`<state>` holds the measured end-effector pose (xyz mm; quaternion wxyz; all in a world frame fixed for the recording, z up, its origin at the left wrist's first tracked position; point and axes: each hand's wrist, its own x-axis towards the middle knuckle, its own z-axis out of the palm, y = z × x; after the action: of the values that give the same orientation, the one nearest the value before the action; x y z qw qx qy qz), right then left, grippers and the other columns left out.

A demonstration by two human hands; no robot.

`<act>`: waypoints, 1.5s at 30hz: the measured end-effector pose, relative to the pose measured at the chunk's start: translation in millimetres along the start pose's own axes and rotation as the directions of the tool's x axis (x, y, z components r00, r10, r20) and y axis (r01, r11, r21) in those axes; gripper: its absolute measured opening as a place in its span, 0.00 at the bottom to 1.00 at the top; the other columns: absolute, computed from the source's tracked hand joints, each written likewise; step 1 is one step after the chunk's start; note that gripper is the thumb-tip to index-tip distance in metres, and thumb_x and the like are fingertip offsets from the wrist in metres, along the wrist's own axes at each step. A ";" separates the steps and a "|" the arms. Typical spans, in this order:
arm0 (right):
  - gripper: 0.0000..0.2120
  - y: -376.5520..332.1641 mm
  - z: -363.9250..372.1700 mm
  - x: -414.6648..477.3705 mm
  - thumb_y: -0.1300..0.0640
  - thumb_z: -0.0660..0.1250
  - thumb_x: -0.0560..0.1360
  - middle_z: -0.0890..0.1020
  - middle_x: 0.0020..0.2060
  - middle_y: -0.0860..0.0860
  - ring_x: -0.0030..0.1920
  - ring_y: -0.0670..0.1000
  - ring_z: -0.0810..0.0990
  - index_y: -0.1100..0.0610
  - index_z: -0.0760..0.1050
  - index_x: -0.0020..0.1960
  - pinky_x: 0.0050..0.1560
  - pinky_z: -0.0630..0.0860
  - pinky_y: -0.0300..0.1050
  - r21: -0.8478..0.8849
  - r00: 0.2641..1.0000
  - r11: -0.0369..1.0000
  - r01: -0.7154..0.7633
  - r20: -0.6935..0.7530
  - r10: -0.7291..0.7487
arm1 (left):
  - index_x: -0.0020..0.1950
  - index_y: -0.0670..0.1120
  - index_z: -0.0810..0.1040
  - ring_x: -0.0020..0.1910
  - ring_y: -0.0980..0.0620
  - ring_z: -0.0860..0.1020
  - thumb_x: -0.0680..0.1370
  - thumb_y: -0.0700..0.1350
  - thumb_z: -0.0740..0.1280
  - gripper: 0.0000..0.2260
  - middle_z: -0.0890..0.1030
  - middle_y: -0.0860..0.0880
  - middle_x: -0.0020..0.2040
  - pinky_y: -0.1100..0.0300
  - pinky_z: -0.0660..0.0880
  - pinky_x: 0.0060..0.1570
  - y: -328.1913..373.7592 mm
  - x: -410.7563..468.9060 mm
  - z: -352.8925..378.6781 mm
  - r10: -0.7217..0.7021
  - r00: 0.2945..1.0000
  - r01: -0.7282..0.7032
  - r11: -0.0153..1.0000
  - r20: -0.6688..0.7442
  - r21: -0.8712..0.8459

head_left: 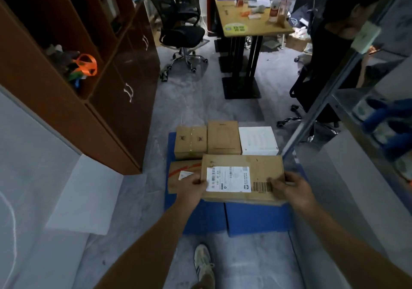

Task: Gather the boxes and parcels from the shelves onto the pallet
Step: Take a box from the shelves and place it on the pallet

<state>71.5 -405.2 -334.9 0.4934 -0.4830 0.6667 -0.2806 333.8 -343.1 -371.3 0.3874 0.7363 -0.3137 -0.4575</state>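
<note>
A flat brown cardboard box (263, 168) with a white shipping label is held at both short ends over the blue pallet (256, 219) on the floor. My left hand (192, 187) grips its left edge and my right hand (289, 186) grips its right edge. On the pallet behind it lie a taped brown box (190, 141), a taller brown box (223, 137) and a white box (257, 140). Another brown box with red stripes (181, 168) lies at the left, partly under the held box.
A brown wooden cabinet (107, 101) stands at the left with an orange object on a shelf. A metal shelf rack (347, 70) rises at the right. Ahead are a black office chair (181, 32) and a cluttered wooden table (249, 21). My shoe (204, 264) is near the pallet's front.
</note>
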 end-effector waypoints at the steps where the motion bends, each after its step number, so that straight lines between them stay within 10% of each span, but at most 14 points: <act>1: 0.18 -1.6 8.4 17.9 0.62 0.72 0.73 0.81 0.54 0.61 0.54 0.59 0.80 0.67 0.76 0.60 0.57 0.76 0.55 -0.001 1.000 1.000 -0.011 -0.008 0.011 | 0.55 0.42 0.82 0.49 0.51 0.81 0.76 0.37 0.69 0.08 0.83 0.46 0.52 0.58 0.79 0.51 -2.7 22.1 2.3 -0.009 1.000 0.009 1.000 0.010 0.001; 13: 0.17 94.0 111.2 237.0 0.61 0.70 0.75 0.81 0.57 0.59 0.56 0.60 0.80 0.60 0.76 0.64 0.58 0.77 0.59 -0.024 0.977 0.977 -0.211 0.003 0.212 | 0.55 0.37 0.79 0.44 0.53 0.81 0.76 0.35 0.69 0.08 0.82 0.43 0.52 0.69 0.77 0.35 -97.0 251.7 56.3 -0.118 0.992 0.120 0.992 0.035 -0.038; 18: 0.17 182.1 137.6 316.1 0.56 0.69 0.76 0.80 0.54 0.54 0.43 0.49 0.79 0.56 0.76 0.65 0.39 0.74 0.44 0.005 0.949 0.949 -0.316 -0.008 0.316 | 0.56 0.38 0.79 0.50 0.49 0.80 0.76 0.35 0.69 0.09 0.81 0.43 0.52 0.61 0.80 0.47 -168.8 329.1 107.1 -0.163 0.986 0.162 0.987 0.032 0.010; 21: 0.19 229.8 152.9 362.9 0.57 0.68 0.77 0.79 0.58 0.52 0.52 0.51 0.79 0.53 0.74 0.67 0.50 0.76 0.48 -0.002 0.927 0.928 -0.372 0.042 0.372 | 0.53 0.41 0.78 0.44 0.56 0.77 0.77 0.35 0.68 0.07 0.79 0.49 0.46 0.74 0.75 0.37 -204.9 365.6 135.2 -0.198 0.979 0.198 0.980 0.054 0.001; 27: 0.25 301.8 185.8 445.3 0.64 0.66 0.74 0.76 0.58 0.48 0.56 0.55 0.74 0.46 0.70 0.68 0.61 0.70 0.64 -0.042 0.869 0.879 -0.476 0.135 0.477 | 0.58 0.43 0.79 0.52 0.48 0.79 0.79 0.38 0.65 0.09 0.81 0.47 0.53 0.56 0.77 0.49 -277.0 433.8 177.8 -0.336 0.930 0.341 0.940 0.151 -0.009; 33: 0.17 336.6 220.2 497.2 0.68 0.62 0.73 0.77 0.51 0.52 0.45 0.52 0.74 0.56 0.76 0.60 0.49 0.71 0.50 -0.016 0.856 0.876 -0.483 0.205 0.475 | 0.60 0.47 0.80 0.51 0.53 0.79 0.78 0.35 0.64 0.13 0.82 0.50 0.52 0.69 0.75 0.45 -305.1 468.7 196.1 -0.247 0.968 0.245 0.967 -0.032 -0.070; 37: 0.12 341.1 243.3 510.4 0.68 0.61 0.74 0.78 0.47 0.54 0.45 0.54 0.73 0.52 0.76 0.45 0.46 0.70 0.48 0.014 0.881 0.894 -0.449 0.172 0.440 | 0.63 0.47 0.79 0.56 0.55 0.79 0.81 0.40 0.62 0.12 0.82 0.51 0.57 0.62 0.75 0.57 -315.7 466.6 201.0 -0.163 0.985 0.160 0.986 -0.062 -0.038; 45: 0.10 321.6 244.9 492.1 0.66 0.64 0.75 0.77 0.46 0.48 0.39 0.51 0.76 0.55 0.80 0.50 0.31 0.70 0.37 -0.126 0.955 0.957 -0.261 0.113 0.275 | 0.69 0.45 0.73 0.61 0.47 0.75 0.81 0.38 0.60 0.16 0.77 0.46 0.63 0.50 0.73 0.64 -294.8 449.2 198.2 -0.172 0.985 0.165 0.973 0.031 0.164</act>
<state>158.1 -712.4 -885.9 0.5418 -0.4315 0.7072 -0.1420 356.4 -617.7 -873.3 0.2793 0.7787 -0.2946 -0.4783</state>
